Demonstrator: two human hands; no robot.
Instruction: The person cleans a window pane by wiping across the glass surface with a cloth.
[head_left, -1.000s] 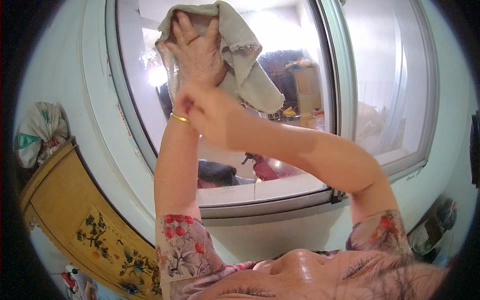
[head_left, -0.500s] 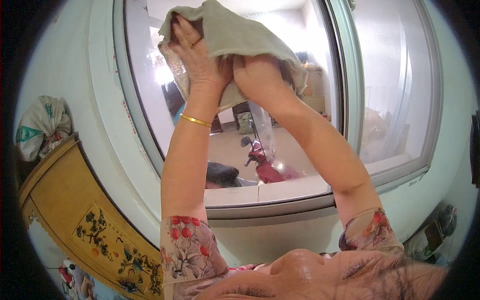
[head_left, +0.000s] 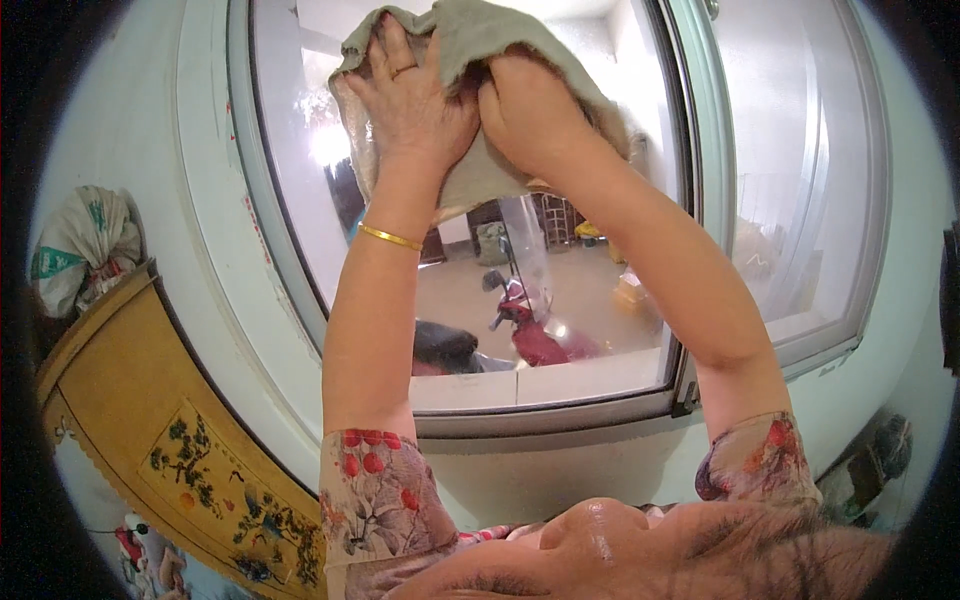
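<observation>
Against the upper part of the window pane [head_left: 480,360] lies a grey-green cloth [head_left: 485,180], its top edge folded over. My left hand [head_left: 415,115] rests flat on the cloth's left part, fingers stretched upward and a ring on one of them. Beside it, almost touching, my right hand [head_left: 535,120] is closed on the cloth. The fold covers the right fingertips. A gold bangle [head_left: 390,238] circles my left wrist. Both arms reach up in short flowered sleeves.
A dark-edged window frame [head_left: 690,200] surrounds the pane, with a second pane [head_left: 800,200] at right. A yellow-brown cabinet [head_left: 150,370] with a painted panel stands lower left, a white sack [head_left: 90,245] on top. Through the glass show a red scooter [head_left: 535,335] and a dark seat.
Both hands and the cloth have shifted a little to the right. My right hand is higher, and the fold covers less of it.
</observation>
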